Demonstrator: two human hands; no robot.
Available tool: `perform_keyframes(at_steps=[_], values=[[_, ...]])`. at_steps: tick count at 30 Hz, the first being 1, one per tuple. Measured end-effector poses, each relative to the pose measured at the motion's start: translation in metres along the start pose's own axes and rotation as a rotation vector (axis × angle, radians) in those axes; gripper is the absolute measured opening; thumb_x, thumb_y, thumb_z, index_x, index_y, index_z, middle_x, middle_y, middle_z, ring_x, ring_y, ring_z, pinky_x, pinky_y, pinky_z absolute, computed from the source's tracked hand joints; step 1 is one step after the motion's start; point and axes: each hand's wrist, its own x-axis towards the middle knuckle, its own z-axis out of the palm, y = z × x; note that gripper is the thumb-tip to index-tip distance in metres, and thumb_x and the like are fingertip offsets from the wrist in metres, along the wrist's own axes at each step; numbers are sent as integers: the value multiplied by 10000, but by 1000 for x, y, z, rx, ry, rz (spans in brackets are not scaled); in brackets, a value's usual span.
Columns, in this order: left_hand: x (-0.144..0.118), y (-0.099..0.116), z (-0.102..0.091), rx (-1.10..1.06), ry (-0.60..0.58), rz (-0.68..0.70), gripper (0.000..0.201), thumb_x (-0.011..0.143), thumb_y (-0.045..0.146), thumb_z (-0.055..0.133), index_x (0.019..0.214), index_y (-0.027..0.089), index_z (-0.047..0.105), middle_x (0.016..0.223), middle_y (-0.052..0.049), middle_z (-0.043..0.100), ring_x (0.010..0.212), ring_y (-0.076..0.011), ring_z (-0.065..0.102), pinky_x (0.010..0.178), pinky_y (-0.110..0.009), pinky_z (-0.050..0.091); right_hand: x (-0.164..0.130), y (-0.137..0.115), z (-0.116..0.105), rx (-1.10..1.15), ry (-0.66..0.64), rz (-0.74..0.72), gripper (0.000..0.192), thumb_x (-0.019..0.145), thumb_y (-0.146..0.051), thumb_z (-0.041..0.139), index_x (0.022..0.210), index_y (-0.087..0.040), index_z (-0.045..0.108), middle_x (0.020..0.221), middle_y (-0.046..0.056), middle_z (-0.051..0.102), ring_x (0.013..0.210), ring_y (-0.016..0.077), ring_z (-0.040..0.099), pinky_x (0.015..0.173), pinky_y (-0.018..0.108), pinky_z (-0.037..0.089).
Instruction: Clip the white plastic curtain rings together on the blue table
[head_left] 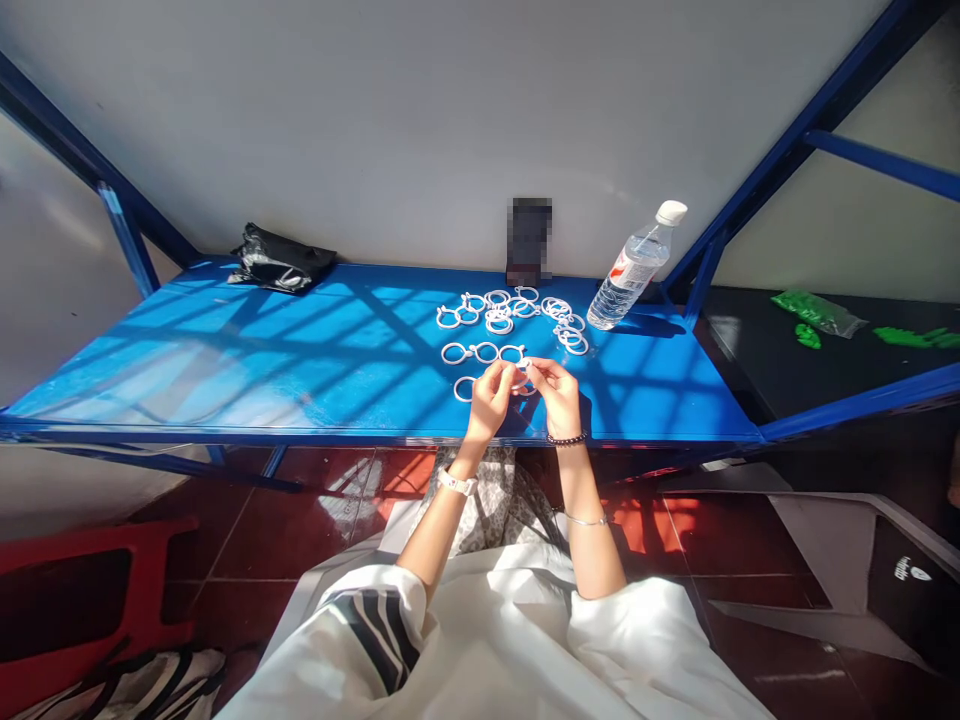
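L hand (491, 393) & R hand (559, 395) meet over the front edge area of the blue desk (300, 345), thumbs & fingertips close together, both pinching a small white ring (525, 364) btwn them. Fingers cover most of it, so prob. just one piece, but can't tell which hand has the main grip.

One loose ring (463, 390) lies flat on the desk just beside L hand. Slightly farther back, a short row of 3 rings (486, 352), each w/ a small eyelet; the rightmost is v. near the fingertips. Behind that, a bigger ring cluster (499, 321) spreads left to right, some pcs overlapping.

Clear water bottle (628, 275) w/ white cap & red/white label stands to the right of the cluster. Dark block (529, 238), blurred out, is upright at the back by the wall. Black plastic bag (281, 262) sits at back left.

L wrist has a white band (457, 482); R wrist a dark bead bracelet (566, 439). Off to the far right, green packets (819, 314) lie on a dark surface (750, 335).
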Motion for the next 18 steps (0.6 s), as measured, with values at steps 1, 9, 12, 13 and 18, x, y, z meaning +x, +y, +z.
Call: perform_keyframes(at_steps=[1,9,12,13,18], values=[[0,-1,0,-15,14,-11,371,916,535,467,793,198,559,748,-58,654,682,-182,663,609,-341,567,0,0,0,-4,-8,2,299,689,-463,736,864,-223,696,861,37,712,749,183,643,656,314,549],[2,-1,0,-24,35,3,428,905,575,455,760,190,574,708,-47,643,664,-172,654,633,-336,571,1,6,0,-69,-19,-25,262,732,-465,699,804,-215,674,847,32,702,768,189,655,688,317,553],[2,4,0,28,41,52,398,901,532,494,777,173,612,752,-55,654,711,-171,652,661,-316,559,2,5,-1,-89,25,-55,256,760,-469,675,817,-220,657,837,33,707,816,199,665,759,330,540],[1,5,0,31,45,62,372,898,513,513,820,169,628,755,-53,656,713,-168,650,657,-306,552,1,5,-1,-87,42,-56,262,759,-470,678,833,-220,658,846,37,709,815,199,666,763,330,536],[-1,7,0,-37,16,65,354,892,439,562,1099,159,625,697,-36,661,654,-152,643,628,-289,539,0,4,-4,-49,61,-38,316,723,-473,721,905,-217,682,858,44,712,756,180,656,721,317,531]])
